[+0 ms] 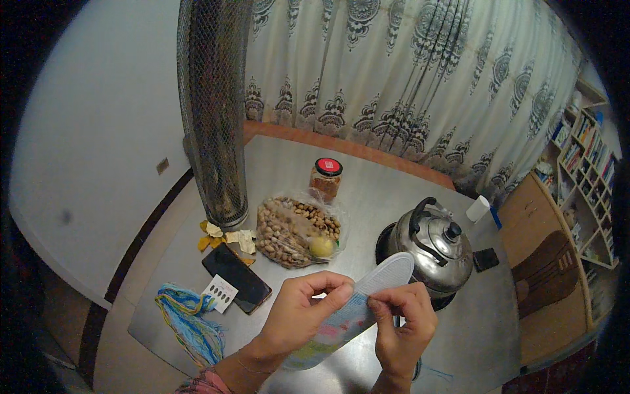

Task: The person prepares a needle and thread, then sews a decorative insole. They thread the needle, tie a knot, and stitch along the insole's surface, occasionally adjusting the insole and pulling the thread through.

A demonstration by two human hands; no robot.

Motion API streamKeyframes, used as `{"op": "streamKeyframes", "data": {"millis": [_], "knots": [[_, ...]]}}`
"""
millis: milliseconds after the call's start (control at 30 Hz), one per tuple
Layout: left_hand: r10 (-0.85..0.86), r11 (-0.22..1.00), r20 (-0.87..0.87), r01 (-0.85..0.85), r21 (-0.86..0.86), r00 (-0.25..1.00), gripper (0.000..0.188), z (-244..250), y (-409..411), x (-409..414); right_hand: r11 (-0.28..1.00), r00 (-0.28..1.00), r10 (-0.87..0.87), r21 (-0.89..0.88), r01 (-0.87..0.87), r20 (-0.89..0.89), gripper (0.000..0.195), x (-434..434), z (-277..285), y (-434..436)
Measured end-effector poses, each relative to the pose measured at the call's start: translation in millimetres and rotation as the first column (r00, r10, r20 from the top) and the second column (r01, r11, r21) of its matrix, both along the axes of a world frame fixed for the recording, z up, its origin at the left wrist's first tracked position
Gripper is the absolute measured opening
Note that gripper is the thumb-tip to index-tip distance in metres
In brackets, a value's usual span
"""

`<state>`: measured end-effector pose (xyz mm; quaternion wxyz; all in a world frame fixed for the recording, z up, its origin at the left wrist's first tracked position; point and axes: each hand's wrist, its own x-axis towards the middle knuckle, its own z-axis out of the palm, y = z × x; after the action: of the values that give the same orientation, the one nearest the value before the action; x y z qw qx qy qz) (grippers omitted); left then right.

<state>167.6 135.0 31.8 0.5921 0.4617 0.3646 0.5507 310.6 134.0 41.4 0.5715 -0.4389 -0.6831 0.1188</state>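
Observation:
An embroidered cross-stitch insole, white mesh at its upper end with blue, pink and green stitching below, is held tilted above the table. My left hand grips its left edge between thumb and forefinger. At the opposite edge, my right hand has its thumb and forefinger pinched together on the insole. Whether a needle sits between those fingertips is too small to tell. A thin blue thread trails at the lower right. To the left lies a bundle of blue, yellow and green embroidery floss with a punched white card.
A metal kettle stands close beyond my right hand. Ahead are a plastic bag of peanuts, a red-lidded jar and a tall mesh cylinder. A smartphone and peel scraps lie leftward on the grey table.

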Motion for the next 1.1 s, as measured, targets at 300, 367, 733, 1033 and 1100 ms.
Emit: {"op": "streamKeyframes", "data": {"millis": [300,367,733,1033,1100], "knots": [[0.06,0.996,-0.113,-0.051,0.074,0.992,0.019,1,0,2,0.999,0.998,-0.026,0.031,0.024,0.054,0.016,2,-3,1],[0.069,0.994,-0.14,-0.056,0.097,0.988,0.018,-1,1,1,0.998,0.997,-0.036,0.046,0.033,0.073,0.016,2,-3,1],[0.019,1.0,-0.05,-0.019,0.013,0.999,0.018,-2,3,-1,1.0,1.0,0.017,0.004,-0.017,0.007,0.012,0,-5,6],[0.018,1.0,-0.021,-0.018,-0.003,1.0,0.018,-8,9,-2,0.993,0.993,0.097,-0.059,-0.101,-0.069,0.011,4,-8,15],[0.077,0.996,-0.092,-0.072,0.057,0.993,0.018,-11,11,-2,0.984,0.985,0.12,-0.121,-0.135,-0.124,0.011,4,-8,15]]}}
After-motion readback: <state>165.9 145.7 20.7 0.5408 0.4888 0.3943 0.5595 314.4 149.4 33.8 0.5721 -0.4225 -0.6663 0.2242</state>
